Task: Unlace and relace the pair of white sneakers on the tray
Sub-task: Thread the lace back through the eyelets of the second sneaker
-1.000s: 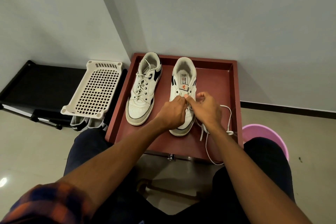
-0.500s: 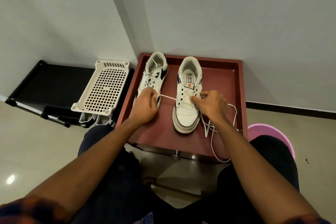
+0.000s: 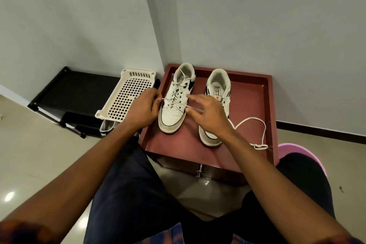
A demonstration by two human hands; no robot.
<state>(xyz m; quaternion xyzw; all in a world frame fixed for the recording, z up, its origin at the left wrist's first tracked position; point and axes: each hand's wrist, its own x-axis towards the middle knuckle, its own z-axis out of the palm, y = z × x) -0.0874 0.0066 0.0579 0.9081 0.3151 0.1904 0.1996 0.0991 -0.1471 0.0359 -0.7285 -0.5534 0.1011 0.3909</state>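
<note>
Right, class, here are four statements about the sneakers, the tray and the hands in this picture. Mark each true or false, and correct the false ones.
1. The left sneaker and right sneaker both stand on the tray. True.
2. The right sneaker is fully laced. False: its visible eyelets are bare, and a loose lace lies on the tray beside it.
3. The left hand pinches a lace end of the left sneaker. True.
4. The basket sits inside the tray. False: it is outside, left of the tray.
</note>
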